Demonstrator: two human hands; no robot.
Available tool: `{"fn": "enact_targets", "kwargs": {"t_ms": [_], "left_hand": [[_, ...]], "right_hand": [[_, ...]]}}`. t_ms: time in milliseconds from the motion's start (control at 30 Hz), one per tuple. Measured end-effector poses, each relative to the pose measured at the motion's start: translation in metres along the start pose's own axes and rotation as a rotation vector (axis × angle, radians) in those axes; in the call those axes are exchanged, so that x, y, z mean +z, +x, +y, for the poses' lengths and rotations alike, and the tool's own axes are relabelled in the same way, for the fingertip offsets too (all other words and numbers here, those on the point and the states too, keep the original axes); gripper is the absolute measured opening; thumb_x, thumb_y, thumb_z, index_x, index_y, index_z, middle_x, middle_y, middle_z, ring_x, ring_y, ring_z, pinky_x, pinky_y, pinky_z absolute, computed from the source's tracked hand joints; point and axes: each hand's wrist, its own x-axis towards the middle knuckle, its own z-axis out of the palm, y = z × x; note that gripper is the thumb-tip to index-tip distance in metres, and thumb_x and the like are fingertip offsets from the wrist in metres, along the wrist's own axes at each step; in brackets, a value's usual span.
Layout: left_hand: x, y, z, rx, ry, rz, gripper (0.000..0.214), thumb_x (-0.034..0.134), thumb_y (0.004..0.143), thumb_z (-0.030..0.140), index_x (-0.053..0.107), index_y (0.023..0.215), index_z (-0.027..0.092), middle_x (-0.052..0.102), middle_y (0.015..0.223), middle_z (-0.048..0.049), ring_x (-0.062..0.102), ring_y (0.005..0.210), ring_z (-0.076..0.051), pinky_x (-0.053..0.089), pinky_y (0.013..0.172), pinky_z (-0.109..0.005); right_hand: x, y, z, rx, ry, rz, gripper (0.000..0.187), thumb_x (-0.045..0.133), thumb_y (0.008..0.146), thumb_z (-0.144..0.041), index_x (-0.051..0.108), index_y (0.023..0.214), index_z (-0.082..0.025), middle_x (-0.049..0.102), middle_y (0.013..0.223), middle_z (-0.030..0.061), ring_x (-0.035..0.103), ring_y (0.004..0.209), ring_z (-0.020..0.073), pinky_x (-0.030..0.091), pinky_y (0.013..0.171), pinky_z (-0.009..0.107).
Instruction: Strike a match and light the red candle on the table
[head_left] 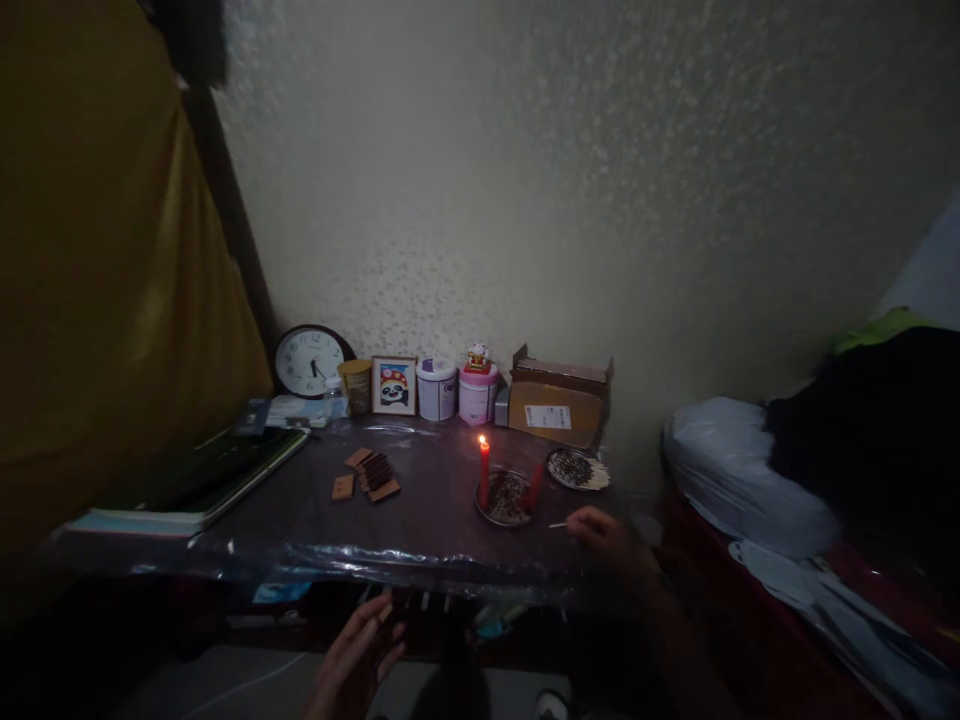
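My right hand pinches a thin pale matchstick over the right front of the table, its tip pointing left. No flame shows on that stick. Below the table's front edge, my left hand is closed on a small brown piece that looks like a matchbox, mostly hidden by the fingers. A tall red candle burns upright in a round metal dish. Beside it in the same dish stands a shorter, unlit red candle. A second plate holds dark-headed matches.
Small brown boxes and dark strips lie on the plastic-covered table. Along the wall are a clock, a framed panda picture, two canisters and a cardboard box. Large books lie left; bags sit right.
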Motion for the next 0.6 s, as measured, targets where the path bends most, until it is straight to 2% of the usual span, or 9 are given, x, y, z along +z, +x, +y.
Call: {"fn": "enact_targets", "kwargs": {"t_ms": [133, 300, 400, 467, 600], "left_hand": [[0.001, 0.003, 0.000, -0.018, 0.021, 0.029, 0.035, 0.076, 0.057, 0.038, 0.070, 0.088, 0.023, 0.072, 0.098, -0.0052, 0.063, 0.090, -0.026, 0.048, 0.082, -0.037], [0.004, -0.001, 0.002, 0.003, 0.067, 0.019, 0.035, 0.074, 0.059, 0.038, 0.069, 0.090, 0.022, 0.069, 0.106, -0.0083, 0.060, 0.099, -0.030, 0.044, 0.090, -0.043], [0.007, -0.001, 0.003, 0.005, 0.086, 0.028, 0.035, 0.074, 0.058, 0.036, 0.069, 0.089, 0.022, 0.069, 0.106, -0.0087, 0.058, 0.103, -0.032, 0.042, 0.093, -0.045], [0.008, 0.001, 0.002, -0.010, 0.101, 0.044, 0.036, 0.075, 0.056, 0.037, 0.069, 0.088, 0.021, 0.070, 0.103, -0.0092, 0.058, 0.105, -0.033, 0.042, 0.093, -0.045], [0.011, 0.003, 0.001, -0.016, 0.107, 0.030, 0.036, 0.075, 0.056, 0.036, 0.068, 0.088, 0.022, 0.070, 0.103, -0.0088, 0.056, 0.107, -0.034, 0.041, 0.093, -0.045]], "right_hand": [[-0.032, 0.017, 0.032, 0.032, -0.052, 0.207, 0.030, 0.060, 0.057, -0.048, 0.065, 0.061, -0.019, 0.065, 0.058, 0.0008, 0.059, 0.059, 0.0182, 0.044, 0.056, 0.027], [-0.062, 0.047, 0.062, 0.063, -0.136, 0.423, 0.031, 0.056, 0.061, -0.048, 0.064, 0.066, -0.018, 0.067, 0.063, 0.0031, 0.061, 0.068, 0.0230, 0.044, 0.061, 0.030], [-0.073, 0.067, 0.069, 0.064, -0.199, 0.472, 0.027, 0.058, 0.065, -0.044, 0.062, 0.063, -0.018, 0.068, 0.067, 0.0045, 0.062, 0.076, 0.0250, 0.045, 0.068, 0.032], [-0.078, 0.079, 0.072, 0.076, -0.243, 0.480, 0.023, 0.060, 0.072, -0.038, 0.063, 0.066, -0.016, 0.068, 0.071, 0.0040, 0.062, 0.077, 0.0224, 0.046, 0.070, 0.032], [-0.080, 0.100, 0.080, 0.094, -0.324, 0.531, 0.019, 0.055, 0.086, -0.031, 0.061, 0.090, -0.013, 0.064, 0.089, 0.0023, 0.062, 0.078, 0.0147, 0.050, 0.071, 0.033]]}}
